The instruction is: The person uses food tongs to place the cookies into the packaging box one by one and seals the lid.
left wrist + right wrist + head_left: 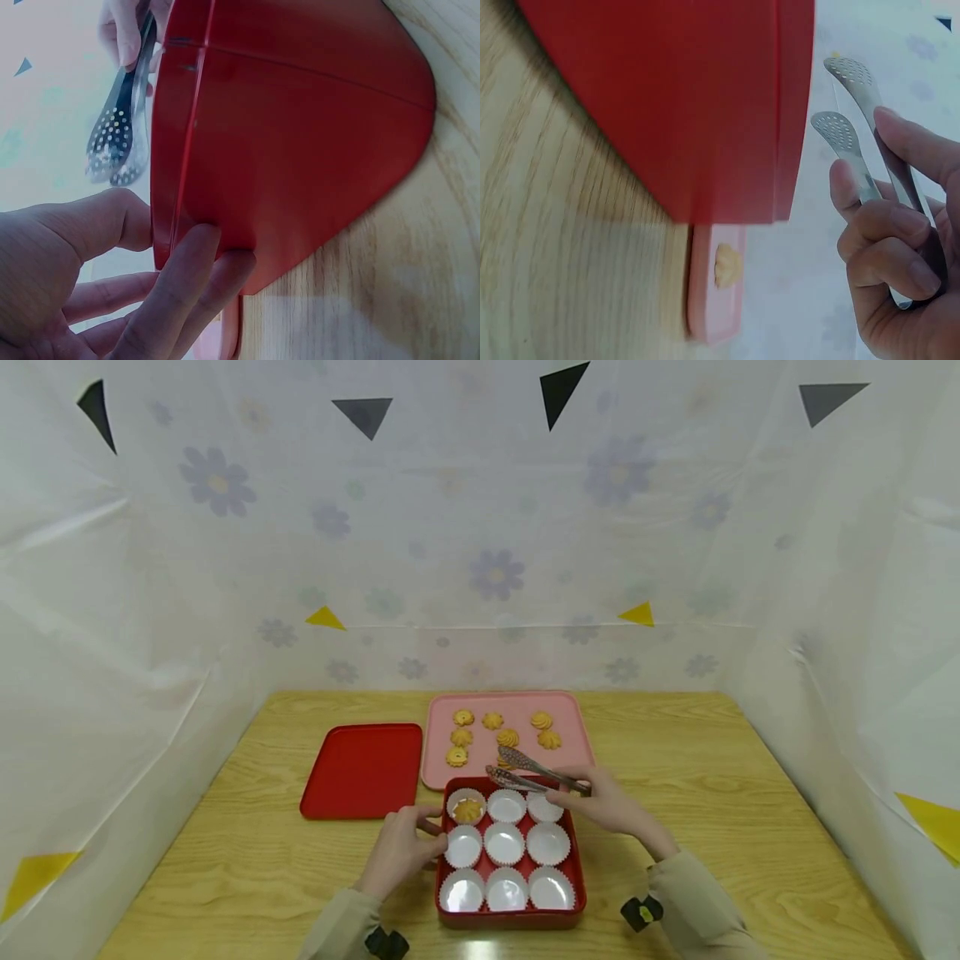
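A deep red box (511, 920) stands on the table, lined with rows of white paper cups (504, 843). The cup in its far left corner holds a star-shaped cookie (467, 811). My left hand (401, 850) grips the box's left side, its thumb at the rim and fingertips (196, 251) against the outer wall. Metal tongs (847, 139) with perforated tips are in my right hand (606, 806), held over the box's far right part. The tong arms stand apart, with nothing visible between them. Their tips reach toward the near edge of the pink tray (437, 777).
Several piped cookies (507, 737) lie on the pink tray behind the box; the tongs partly hide one. A flat red tray or lid (362, 772) lies to the left. Patterned white sheets (480, 527) enclose the wooden table (690, 760) at the back and sides.
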The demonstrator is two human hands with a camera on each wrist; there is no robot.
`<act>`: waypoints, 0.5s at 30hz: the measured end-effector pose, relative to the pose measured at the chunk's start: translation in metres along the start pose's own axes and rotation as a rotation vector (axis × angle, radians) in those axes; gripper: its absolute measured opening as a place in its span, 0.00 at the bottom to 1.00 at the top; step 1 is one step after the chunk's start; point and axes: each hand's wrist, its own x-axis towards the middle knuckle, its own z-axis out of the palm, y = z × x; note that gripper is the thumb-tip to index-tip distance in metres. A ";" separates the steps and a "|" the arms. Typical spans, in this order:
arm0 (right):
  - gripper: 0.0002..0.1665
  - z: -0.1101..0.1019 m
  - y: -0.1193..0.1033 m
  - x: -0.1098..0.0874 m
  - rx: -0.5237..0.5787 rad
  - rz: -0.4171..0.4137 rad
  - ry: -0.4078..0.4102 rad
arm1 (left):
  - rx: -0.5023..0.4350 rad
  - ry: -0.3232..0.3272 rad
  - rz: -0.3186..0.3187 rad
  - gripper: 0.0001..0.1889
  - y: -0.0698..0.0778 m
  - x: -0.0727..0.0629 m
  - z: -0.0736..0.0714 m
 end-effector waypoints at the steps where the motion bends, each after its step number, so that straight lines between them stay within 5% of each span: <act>1: 0.19 -0.002 0.003 -0.001 -0.005 0.011 0.040 | -0.002 -0.002 -0.001 0.23 0.000 0.000 0.000; 8: 0.27 -0.016 0.024 -0.007 -0.112 0.175 0.266 | -0.027 -0.010 -0.006 0.23 0.000 0.000 0.000; 15: 0.16 -0.021 0.039 0.000 -0.226 0.283 0.279 | -0.013 -0.002 -0.012 0.23 0.000 0.000 0.001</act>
